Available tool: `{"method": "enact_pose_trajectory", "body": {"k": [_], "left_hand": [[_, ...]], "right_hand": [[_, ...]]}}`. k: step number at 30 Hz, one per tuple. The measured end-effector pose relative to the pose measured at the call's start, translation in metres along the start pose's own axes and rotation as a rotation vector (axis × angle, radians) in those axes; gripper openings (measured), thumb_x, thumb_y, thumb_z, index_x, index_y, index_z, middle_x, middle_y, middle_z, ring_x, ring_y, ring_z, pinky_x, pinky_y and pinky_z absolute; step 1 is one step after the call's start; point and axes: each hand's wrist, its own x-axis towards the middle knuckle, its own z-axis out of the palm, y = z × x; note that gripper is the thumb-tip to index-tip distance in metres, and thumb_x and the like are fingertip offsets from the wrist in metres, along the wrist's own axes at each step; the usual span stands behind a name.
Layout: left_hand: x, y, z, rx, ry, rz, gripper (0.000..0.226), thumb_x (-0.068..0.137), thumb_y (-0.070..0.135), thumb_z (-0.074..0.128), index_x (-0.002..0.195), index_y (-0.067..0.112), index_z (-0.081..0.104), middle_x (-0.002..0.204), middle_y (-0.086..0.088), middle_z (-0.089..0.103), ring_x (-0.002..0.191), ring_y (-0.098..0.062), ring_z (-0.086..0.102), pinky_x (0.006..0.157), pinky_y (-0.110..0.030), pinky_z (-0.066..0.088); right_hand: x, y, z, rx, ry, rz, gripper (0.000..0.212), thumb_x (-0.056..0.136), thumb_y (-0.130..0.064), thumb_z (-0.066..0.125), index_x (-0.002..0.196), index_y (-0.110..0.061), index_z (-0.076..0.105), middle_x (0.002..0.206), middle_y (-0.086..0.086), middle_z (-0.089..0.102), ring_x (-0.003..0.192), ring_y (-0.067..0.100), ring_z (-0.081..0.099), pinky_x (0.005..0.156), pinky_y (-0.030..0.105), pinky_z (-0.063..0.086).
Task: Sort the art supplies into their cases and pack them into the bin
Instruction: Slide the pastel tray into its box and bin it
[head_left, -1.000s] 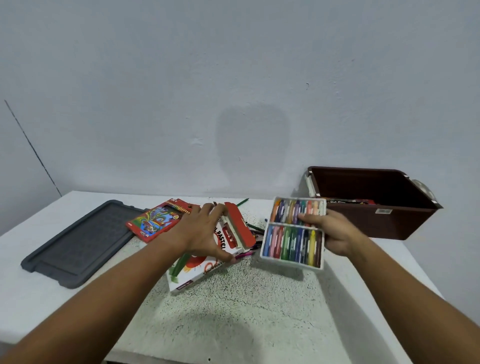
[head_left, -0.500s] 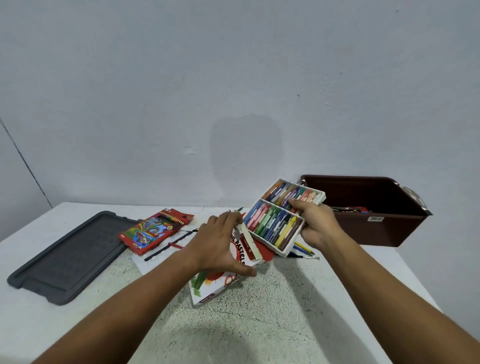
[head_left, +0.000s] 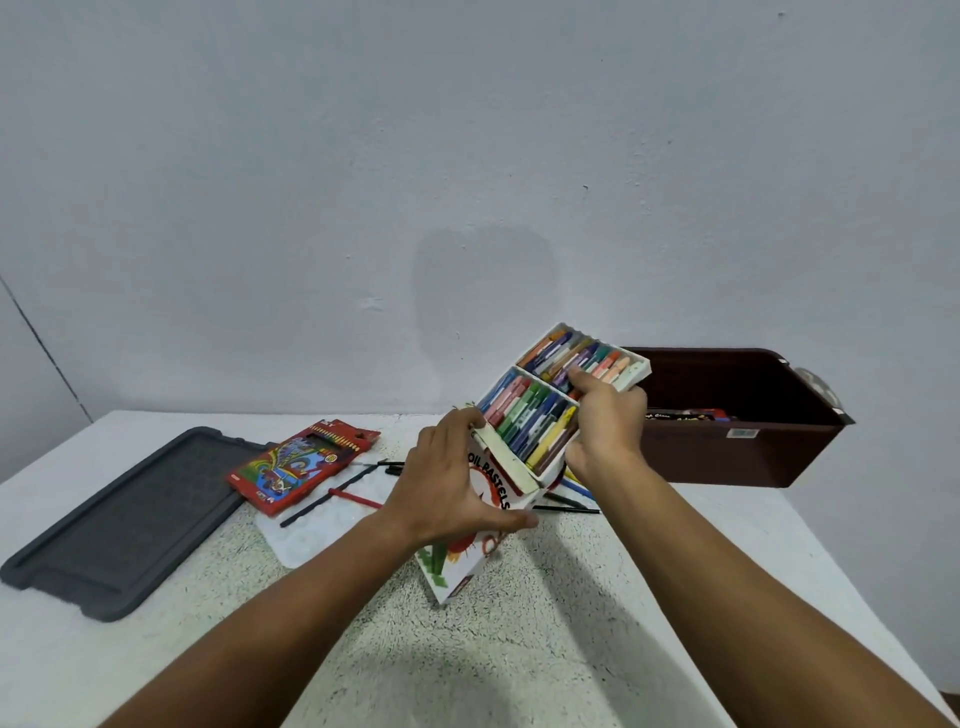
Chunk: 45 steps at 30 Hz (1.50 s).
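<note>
Head view | left hand (head_left: 447, 483) fingers clamp oil pastel box (head_left: 483, 519) | right hand (head_left: 605, 426) fingers grip pastel tray (head_left: 550, 402), tilted above box mouth

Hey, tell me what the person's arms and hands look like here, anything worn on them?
Both forearms are bare up to the frame edge, so no sleeves show. The left hand and right hand wear no gloves, and no rings, watch or wristbands are visible. Nothing is marked on either arm.
</note>
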Motion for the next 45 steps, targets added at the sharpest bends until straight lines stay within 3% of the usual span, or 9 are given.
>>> {"method": "enact_pose_trajectory", "body": {"k": [7,14,18,21,24,29,35,41,45], "left_hand": [[0.004,0.003,-0.001,-0.142,0.046,-0.050,0.103,0.045,0.079,0.073,0.122,0.032,0.025,0.114,0.009,0.038,0.110,-0.015,0.041,0.095,-0.038,0.043],[0.009,-0.003,0.003,-0.185,0.089,-0.045,0.112,0.042,0.080,0.073,0.129,0.029,0.022,0.123,0.008,0.036,0.115,-0.016,0.040,0.100,-0.040,0.042],[0.018,-0.001,0.002,-0.256,0.139,-0.037,0.110,0.041,0.076,0.076,0.127,0.032,0.023,0.122,0.005,0.039,0.113,-0.017,0.042,0.096,-0.038,0.044],[0.025,0.002,0.002,-0.264,0.166,0.009,0.109,0.043,0.068,0.082,0.127,0.034,0.021,0.120,0.008,0.039,0.111,-0.015,0.041,0.092,-0.032,0.041],[0.028,0.001,0.007,-0.263,0.180,0.055,0.112,0.044,0.061,0.086,0.129,0.036,0.018,0.120,0.008,0.040,0.109,-0.018,0.046,0.089,-0.035,0.046],[0.036,0.001,0.014,-0.376,0.208,0.107,0.116,0.043,0.056,0.089,0.132,0.040,0.017,0.119,0.008,0.045,0.108,-0.023,0.053,0.087,-0.047,0.051],[0.050,0.005,0.022,-0.465,0.137,0.107,0.126,0.042,0.048,0.092,0.139,0.034,0.013,0.110,-0.004,0.055,0.097,-0.030,0.062,0.081,-0.047,0.054],[0.062,0.006,0.025,-0.425,0.136,0.130,0.122,0.042,0.045,0.091,0.136,0.039,0.014,0.109,0.007,0.052,0.098,-0.018,0.061,0.080,-0.042,0.055],[0.076,0.011,0.027,-0.380,0.152,0.176,0.123,0.040,0.047,0.091,0.136,0.038,0.014,0.111,0.012,0.048,0.102,-0.015,0.057,0.082,-0.041,0.053]], "right_hand": [[-0.006,0.008,0.002,-0.045,-0.014,-0.089,0.030,0.088,-0.008,0.066,0.106,-0.015,0.043,0.103,0.008,0.063,0.090,0.025,0.068,0.072,0.051,0.059],[-0.015,-0.006,-0.013,-0.459,-0.357,-0.358,0.063,0.087,-0.006,0.069,0.127,-0.034,0.030,0.089,-0.011,0.065,0.078,0.007,0.069,0.069,0.032,0.060],[-0.014,-0.008,-0.019,-0.722,-0.468,-0.429,0.033,0.088,-0.017,0.069,0.114,-0.029,0.053,0.092,0.000,0.070,0.077,0.017,0.072,0.071,0.043,0.060],[-0.008,-0.012,-0.022,-0.910,-0.524,-0.474,0.009,0.091,-0.026,0.065,0.099,-0.025,0.069,0.089,-0.007,0.072,0.081,0.010,0.069,0.071,0.028,0.058],[-0.009,-0.015,-0.024,-1.021,-0.630,-0.432,0.022,0.096,-0.037,0.055,0.099,-0.024,0.073,0.083,-0.009,0.073,0.076,0.005,0.069,0.065,0.022,0.054],[0.001,-0.020,-0.025,-1.202,-0.630,-0.517,0.040,0.097,-0.047,0.048,0.085,-0.019,0.074,0.079,0.000,0.072,0.074,0.016,0.068,0.070,0.042,0.054],[0.008,-0.021,-0.029,-1.258,-0.667,-0.554,0.046,0.096,-0.050,0.046,0.076,-0.016,0.070,0.074,-0.005,0.061,0.061,0.001,0.053,0.058,0.023,0.040],[0.018,-0.027,-0.028,-1.324,-0.703,-0.529,0.055,0.080,-0.064,0.061,0.117,-0.024,0.065,0.103,-0.004,0.067,0.090,0.009,0.064,0.081,0.031,0.055],[0.025,-0.030,-0.023,-1.383,-0.661,-0.683,0.047,0.084,-0.037,0.069,0.126,-0.022,0.052,0.111,-0.002,0.057,0.096,0.012,0.057,0.086,0.033,0.052]]}}
